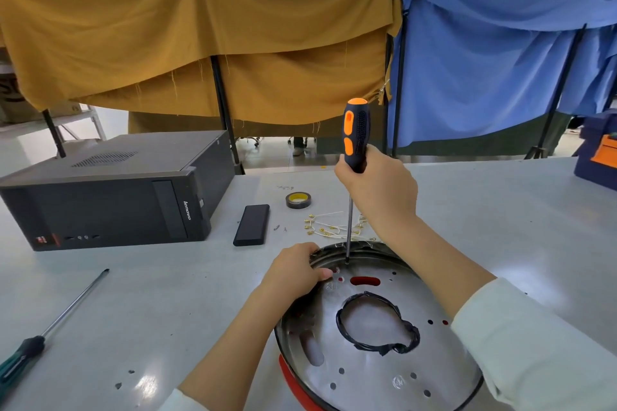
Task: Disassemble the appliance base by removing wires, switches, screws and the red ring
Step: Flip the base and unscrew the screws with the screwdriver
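The only wording that can be read is the brand "lenovo", in pale letters running sideways along the front panel of the dark computer case (113, 190), which lies on its side on the surface (500, 210). A small red badge sits at the lower left corner of that same front panel, but its print is too small to make out. Faint marks stamped into the metal appliance base (374, 374) show near its rim and cannot be deciphered.
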{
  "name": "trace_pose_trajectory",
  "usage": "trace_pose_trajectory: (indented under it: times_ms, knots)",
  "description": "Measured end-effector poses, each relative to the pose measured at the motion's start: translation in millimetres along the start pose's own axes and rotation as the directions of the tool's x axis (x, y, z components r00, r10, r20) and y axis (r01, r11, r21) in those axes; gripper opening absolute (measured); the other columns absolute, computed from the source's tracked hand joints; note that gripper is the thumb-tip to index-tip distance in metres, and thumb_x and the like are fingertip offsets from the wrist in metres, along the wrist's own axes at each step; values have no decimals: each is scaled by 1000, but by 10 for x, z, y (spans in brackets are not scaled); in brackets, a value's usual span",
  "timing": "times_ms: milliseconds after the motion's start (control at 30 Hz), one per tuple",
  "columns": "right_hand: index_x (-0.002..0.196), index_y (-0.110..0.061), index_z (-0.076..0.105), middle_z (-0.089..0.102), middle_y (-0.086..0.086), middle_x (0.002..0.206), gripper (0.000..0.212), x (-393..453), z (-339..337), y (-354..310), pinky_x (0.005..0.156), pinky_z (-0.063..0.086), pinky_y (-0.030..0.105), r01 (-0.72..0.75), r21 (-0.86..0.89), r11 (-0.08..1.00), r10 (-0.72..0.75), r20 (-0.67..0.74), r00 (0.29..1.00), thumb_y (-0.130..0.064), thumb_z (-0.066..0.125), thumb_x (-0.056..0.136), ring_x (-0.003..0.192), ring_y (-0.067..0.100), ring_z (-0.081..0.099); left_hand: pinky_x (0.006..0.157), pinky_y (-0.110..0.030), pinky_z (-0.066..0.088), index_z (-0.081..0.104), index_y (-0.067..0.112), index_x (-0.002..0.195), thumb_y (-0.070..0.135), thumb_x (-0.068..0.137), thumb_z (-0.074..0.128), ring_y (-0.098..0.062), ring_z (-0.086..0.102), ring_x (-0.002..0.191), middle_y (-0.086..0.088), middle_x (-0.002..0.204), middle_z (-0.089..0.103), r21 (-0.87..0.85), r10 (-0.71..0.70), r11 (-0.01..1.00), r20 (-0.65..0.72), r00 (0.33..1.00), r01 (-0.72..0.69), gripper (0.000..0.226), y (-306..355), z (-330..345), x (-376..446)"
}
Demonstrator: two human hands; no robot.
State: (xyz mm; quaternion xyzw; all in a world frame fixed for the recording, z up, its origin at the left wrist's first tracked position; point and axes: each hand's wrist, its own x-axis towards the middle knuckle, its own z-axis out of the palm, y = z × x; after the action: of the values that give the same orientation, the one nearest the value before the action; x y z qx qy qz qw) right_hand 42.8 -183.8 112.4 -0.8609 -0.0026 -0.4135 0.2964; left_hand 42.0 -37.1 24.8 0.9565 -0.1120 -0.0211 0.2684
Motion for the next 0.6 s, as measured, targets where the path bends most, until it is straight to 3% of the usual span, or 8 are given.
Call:
trace_pose_trajectory:
  times_ms: [133,233,400,500,600]
  knots:
    - [73,-29,46,49,-8,54,22,-9,55,40,46,25,23,-39,7,999,40,-63,997,-44,52,88,50,8,46,75,-25,40,59,20,111,37,85,66,-19,58,95,0,108,66,2,10,1000,0,1000,-10,32,-7,4,2]
    - [72,-30,47,51,-8,57,21,40,73,16,46,30,24,-25,40,999,26,-9,1000,-42,53,88,53,9,48,72,-24,39,59,21,109,36,84,66,-17,57,91,1,104,66,-10,13,1000,-6,1000,-13,29,-19,8,1]
    - [71,-29,45,53,-6,54,19,87,68,-18,43,47,29,-53,304,951,-14,215,977,-33,53,87,45,14,54,70,-24,38,59,22,107,35,84,66,-17,57,90,1,102,66,-20,19,1000,-18,1000,-20,27,-24,27,5]
    - [75,-21,47,54,-6,43,16,207,-16,21,36,42,18,-75,349,934,-75,397,915,-29,53,88,29,11,48,70,-24,38,59,23,109,36,85,66,-15,54,86,2,102,66,-18,24,1000,-26,999,-25,28,-27,38,3]
    - [77,-23,44,50,-4,38,19,274,-94,96,35,39,17,-77,388,918,-141,503,852,-31,54,90,28,10,42,69,-24,37,59,23,107,36,85,66,-15,53,84,2,102,66,-7,37,999,-27,999,-37,27,-27,36,0]
